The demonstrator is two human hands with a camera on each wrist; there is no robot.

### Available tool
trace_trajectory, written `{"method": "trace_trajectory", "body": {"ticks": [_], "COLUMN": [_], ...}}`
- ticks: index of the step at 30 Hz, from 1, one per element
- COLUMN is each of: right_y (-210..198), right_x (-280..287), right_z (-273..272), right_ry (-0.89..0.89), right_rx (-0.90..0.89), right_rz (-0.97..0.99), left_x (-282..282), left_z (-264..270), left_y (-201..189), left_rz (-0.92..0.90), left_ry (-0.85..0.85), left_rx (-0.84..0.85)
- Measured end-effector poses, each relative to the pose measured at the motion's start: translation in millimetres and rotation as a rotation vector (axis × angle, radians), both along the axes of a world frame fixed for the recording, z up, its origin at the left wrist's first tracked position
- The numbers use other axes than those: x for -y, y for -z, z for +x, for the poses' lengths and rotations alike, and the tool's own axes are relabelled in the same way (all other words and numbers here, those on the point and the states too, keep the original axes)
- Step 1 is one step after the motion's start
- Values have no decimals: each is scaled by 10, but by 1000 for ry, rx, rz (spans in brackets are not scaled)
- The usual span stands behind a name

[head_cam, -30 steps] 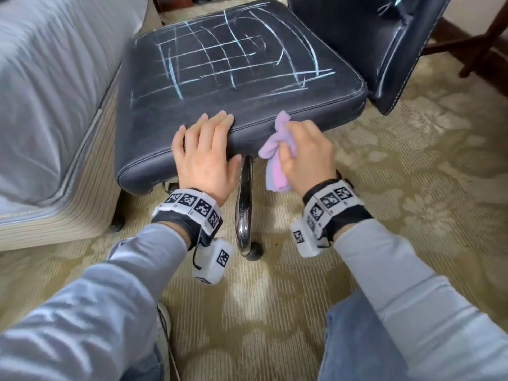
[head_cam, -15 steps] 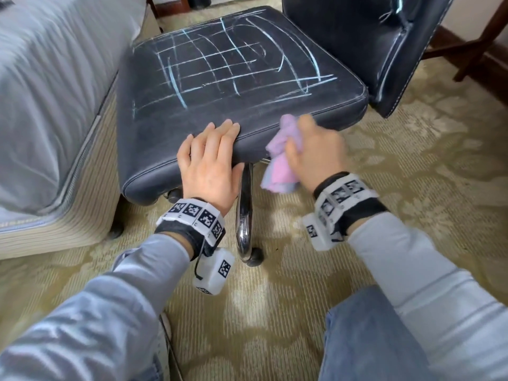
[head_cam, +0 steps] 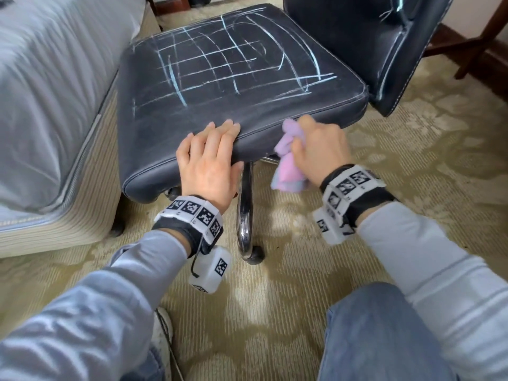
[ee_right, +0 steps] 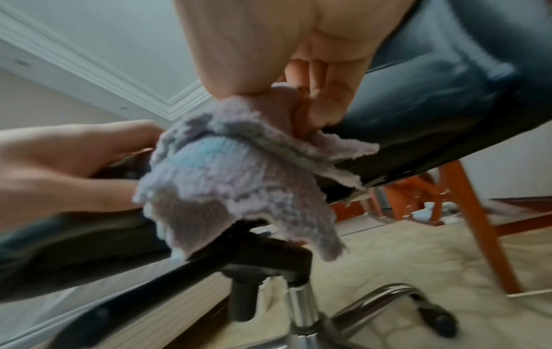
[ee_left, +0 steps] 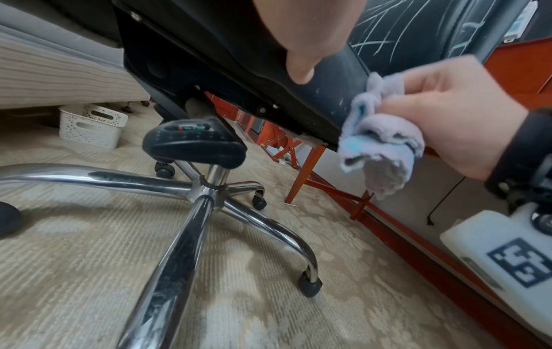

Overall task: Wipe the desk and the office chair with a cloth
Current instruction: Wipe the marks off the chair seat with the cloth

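Observation:
A black office chair [head_cam: 236,86] with pale blue chalk lines across its seat stands in front of me. My left hand [head_cam: 209,158] rests flat on the seat's front edge, fingers straight, thumb under the rim. My right hand [head_cam: 319,144] grips a bunched pink-lilac cloth [head_cam: 288,160] and holds it against the seat's front side, to the right of the left hand. In the left wrist view the cloth [ee_left: 382,144] touches the seat's side edge. In the right wrist view the cloth [ee_right: 227,179] hangs from my curled fingers [ee_right: 322,94], blurred.
A bed with grey bedding [head_cam: 46,92] stands close on the left. The chair's chrome star base [ee_left: 209,193] with castors spreads under the seat. A white perforated basket [ee_left: 89,125] sits under the bed. Red-brown wooden furniture legs [ee_left: 307,172] stand to the right on patterned carpet.
My right hand has slid the cloth to the right along the seat's front edge. The left hand stays put on the edge.

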State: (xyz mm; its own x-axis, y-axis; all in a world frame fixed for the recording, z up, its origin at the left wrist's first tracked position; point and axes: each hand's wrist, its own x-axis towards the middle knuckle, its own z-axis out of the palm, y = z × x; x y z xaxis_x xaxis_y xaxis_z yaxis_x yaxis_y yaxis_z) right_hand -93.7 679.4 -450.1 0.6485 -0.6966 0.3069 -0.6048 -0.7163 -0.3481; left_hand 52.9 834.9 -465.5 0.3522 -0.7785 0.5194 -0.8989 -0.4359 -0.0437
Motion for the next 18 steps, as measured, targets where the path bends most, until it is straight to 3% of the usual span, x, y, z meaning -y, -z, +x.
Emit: {"method": "trace_trajectory", "body": {"ticks": [6, 9, 14, 16, 18], "right_y": [-59, -30, -8, -58, -70], "right_x": [25, -241, -472, -303, -47], "right_z": [-55, 195, 286, 217, 90], "right_ry": [230, 58, -308, -257, -72], "right_rx": [90, 23, 119, 71, 13], "right_rz": [52, -35, -102, -92, -82], "left_x": [70, 138, 141, 107, 76], "left_z": [-85, -121, -102, -67, -57], "left_y": [21, 60, 80, 47, 12], "left_rz": [-18, -57, -138, -66, 5], "left_ry": [-10, -22, -19, -12, -19], "left_rx": [-20, -16, -10, -13, -14]}}
